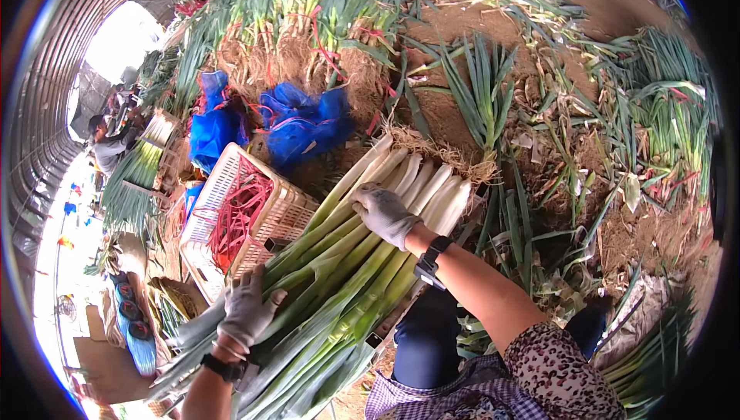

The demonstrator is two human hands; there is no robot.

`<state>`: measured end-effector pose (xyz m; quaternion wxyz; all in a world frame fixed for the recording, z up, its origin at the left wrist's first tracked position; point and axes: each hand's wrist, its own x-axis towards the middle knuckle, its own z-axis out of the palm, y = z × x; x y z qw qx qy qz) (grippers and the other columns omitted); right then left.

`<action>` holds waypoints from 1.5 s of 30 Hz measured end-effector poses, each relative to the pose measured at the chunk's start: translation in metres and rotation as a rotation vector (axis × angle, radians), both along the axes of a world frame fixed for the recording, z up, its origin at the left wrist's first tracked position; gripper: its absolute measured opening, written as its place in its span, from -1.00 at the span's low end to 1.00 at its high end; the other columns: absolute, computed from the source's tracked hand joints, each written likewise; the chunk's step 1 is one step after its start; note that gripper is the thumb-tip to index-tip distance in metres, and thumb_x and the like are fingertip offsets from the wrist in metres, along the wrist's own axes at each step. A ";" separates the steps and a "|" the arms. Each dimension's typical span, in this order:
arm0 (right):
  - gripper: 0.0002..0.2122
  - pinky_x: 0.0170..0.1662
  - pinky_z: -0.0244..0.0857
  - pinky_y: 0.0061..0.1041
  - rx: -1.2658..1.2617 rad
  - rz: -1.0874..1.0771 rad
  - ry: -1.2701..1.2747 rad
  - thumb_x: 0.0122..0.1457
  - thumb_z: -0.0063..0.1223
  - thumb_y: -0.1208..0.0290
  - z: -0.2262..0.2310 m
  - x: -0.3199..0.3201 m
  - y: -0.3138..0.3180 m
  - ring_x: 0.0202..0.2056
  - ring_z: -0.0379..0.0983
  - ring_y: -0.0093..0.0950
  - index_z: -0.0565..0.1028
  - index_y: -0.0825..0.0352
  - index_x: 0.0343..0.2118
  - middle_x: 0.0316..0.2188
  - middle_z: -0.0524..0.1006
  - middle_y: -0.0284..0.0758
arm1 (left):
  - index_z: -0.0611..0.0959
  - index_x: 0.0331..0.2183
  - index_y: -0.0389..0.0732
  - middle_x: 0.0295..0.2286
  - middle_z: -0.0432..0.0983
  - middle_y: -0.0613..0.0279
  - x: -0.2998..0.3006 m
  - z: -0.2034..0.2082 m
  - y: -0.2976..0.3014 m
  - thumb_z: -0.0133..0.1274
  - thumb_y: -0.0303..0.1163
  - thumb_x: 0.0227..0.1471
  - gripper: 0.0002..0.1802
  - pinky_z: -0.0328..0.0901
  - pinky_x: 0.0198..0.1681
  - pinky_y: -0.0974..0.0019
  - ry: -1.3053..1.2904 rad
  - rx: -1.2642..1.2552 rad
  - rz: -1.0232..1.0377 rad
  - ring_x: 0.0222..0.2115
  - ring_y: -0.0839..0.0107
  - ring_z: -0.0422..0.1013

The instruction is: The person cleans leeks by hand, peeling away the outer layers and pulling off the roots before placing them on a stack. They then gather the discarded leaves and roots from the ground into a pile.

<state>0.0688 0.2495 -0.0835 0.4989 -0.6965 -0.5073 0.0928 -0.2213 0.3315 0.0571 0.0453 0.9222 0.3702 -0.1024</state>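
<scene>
Several leeks (pixel 347 266) lie side by side on a low stand in front of me, white stalks and roots at the far right, green leaves toward the near left. My right hand (pixel 381 213), in a grey glove, is closed over the upper part of a white stalk, its fingertips curled down. My left hand (pixel 248 310), also gloved, rests at the left edge of the green leaves with its fingers stretched out and thumb apart. The stand is mostly hidden beneath the leeks.
A white plastic crate (pixel 266 220) of red ties (pixel 245 208) stands left of the leeks. Behind it lie blue mesh bags (pixel 304 123). Tied leek bundles (pixel 308 19) stand at the back. Loose leaves litter the soil at right. Another person (pixel 109 146) works far left.
</scene>
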 end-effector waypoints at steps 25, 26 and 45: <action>-0.76 -0.42 0.38 -0.52 -0.130 -0.936 1.434 0.12 0.03 0.38 -0.208 0.041 -0.414 -0.47 0.50 -0.50 0.48 0.40 -0.19 -0.45 0.54 -0.30 | 0.50 -0.09 -0.36 -0.21 0.53 0.05 0.211 -0.008 -0.238 0.10 -0.52 -0.04 -0.60 0.29 -0.06 0.32 -0.561 -0.716 -0.429 -0.15 0.31 0.44; -0.78 -0.45 0.37 -0.54 0.044 -0.829 1.487 0.10 0.04 0.45 -0.193 0.047 -0.400 -0.52 0.48 -0.51 0.49 0.41 -0.20 -0.46 0.54 -0.29 | 0.49 -0.09 -0.37 -0.22 0.53 0.06 0.231 -0.035 -0.255 0.08 -0.55 -0.03 -0.61 0.31 -0.09 0.34 -0.613 -0.878 -0.429 -0.17 0.35 0.45; -0.24 -0.12 0.38 -0.30 -1.039 -0.696 0.090 -0.07 0.21 0.15 -0.276 0.197 -0.144 -0.08 0.42 -0.20 0.12 0.40 0.14 -0.07 0.35 -0.09 | 0.46 -0.09 -0.38 -0.30 0.52 0.08 0.293 -0.061 -0.266 0.06 -0.55 -0.01 -0.62 0.32 -0.15 0.32 -0.479 -1.404 0.049 -0.24 0.32 0.46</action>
